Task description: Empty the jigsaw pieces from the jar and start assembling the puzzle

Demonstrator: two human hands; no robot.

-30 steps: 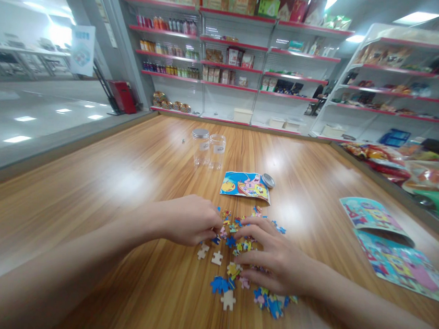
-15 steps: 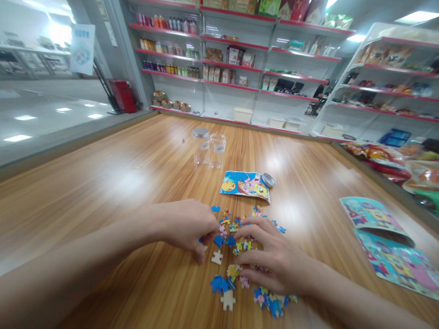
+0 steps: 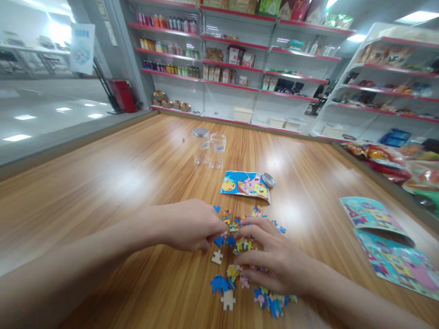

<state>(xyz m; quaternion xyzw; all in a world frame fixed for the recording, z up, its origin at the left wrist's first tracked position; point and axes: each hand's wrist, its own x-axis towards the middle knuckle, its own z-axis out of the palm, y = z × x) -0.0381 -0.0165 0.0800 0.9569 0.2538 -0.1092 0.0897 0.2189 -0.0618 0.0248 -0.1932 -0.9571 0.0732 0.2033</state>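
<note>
A scatter of small colourful puzzle pieces (image 3: pixel 238 243) lies on the wooden table (image 3: pixel 114 180) in front of me. My left hand (image 3: pixel 190 226) is curled at the scatter's left edge, its fingertips pinched on pieces there. My right hand (image 3: pixel 274 257) lies flat with fingers spread over the middle of the scatter. A pale face-down piece (image 3: pixel 217 256) sits between the hands. Blue pieces (image 3: pixel 219 283) and another pale one (image 3: pixel 228 299) lie nearer me.
A cartoon picture card (image 3: pixel 244 184) with a round metal lid (image 3: pixel 268 180) lies just beyond the pieces. Two clear jars (image 3: pixel 201 145) (image 3: pixel 217 151) stand farther back. Two picture sheets (image 3: pixel 369 214) (image 3: pixel 399 264) lie at the right. Snack packets (image 3: pixel 385 160) line the right edge. Shop shelves (image 3: pixel 230 64) fill the back.
My left hand dipped toward me over a pale piece at the scatter's left edge, then moved back to the pile. That piece no longer shows. My right hand has stayed in place.
</note>
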